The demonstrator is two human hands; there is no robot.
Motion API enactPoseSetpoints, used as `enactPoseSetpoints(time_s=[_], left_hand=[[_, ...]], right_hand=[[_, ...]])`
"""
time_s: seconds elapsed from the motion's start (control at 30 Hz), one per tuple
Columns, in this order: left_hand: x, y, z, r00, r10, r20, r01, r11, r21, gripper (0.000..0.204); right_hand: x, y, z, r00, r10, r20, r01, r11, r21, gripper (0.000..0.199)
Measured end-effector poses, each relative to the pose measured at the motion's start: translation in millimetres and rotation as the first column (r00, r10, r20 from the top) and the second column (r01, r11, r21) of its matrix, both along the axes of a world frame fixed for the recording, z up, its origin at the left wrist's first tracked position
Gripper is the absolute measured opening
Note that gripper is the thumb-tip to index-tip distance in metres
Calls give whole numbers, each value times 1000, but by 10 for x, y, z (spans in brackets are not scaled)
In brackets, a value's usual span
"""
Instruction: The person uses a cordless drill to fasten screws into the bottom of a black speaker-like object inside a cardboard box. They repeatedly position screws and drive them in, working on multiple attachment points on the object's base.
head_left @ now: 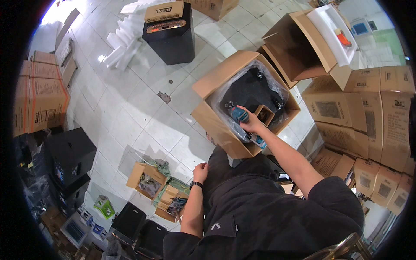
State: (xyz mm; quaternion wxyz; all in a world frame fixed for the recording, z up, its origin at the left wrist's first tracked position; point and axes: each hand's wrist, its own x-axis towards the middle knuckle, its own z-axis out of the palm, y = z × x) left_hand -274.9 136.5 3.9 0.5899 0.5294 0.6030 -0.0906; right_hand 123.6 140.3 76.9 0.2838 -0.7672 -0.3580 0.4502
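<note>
In my right hand (251, 123) is a teal and black cordless drill (239, 114), my fingers wrapped round its grip. The drill is over a tall open cardboard box (203, 89) in front of me. Inside that box, wrapped in clear plastic, is a black piece (247, 89) with casters at its corners. The drill's front end is close to one caster at the left. A small open carton (264, 115) rests on the black piece, just right of my right hand. By my left thigh hangs my left hand (200, 171), its fingers curled; what they hold, if anything, is hidden.
A black speaker (169, 45) stands on the tiled floor ahead, a flat carton on top. White foam pieces (125, 39) lie beside it. Another open box (299, 47) stands at the right, near stacked cartons (346, 112). Small open cartons (147, 180) sit at the lower left.
</note>
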Motion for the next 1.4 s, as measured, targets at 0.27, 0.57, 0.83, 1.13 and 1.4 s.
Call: enactPoseSetpoints(time_s=[0.27,0.57,0.83,1.13,1.4], left_hand=[[5,27,33,1000,21,-13,-21,999,-34,34],[72,136,38,995,68,68,-73,994,79,32],[1442,962,199,917,135,375,-218,958,189,33],[2646,1285,-323,968,-232,92,143,820,555,19],[3017,961,-562,986,-92,-140,146,886,441,10]], right_hand=[[-14,247,207,987,-140,-80,120,969,-217,71],[51,212,170,959,-194,-207,147,964,-222,20],[138,234,58,960,-187,-210,112,939,-324,17],[167,245,149,971,-109,-211,74,983,-165,84],[58,299,420,984,-63,-164,20,969,-248,68]])
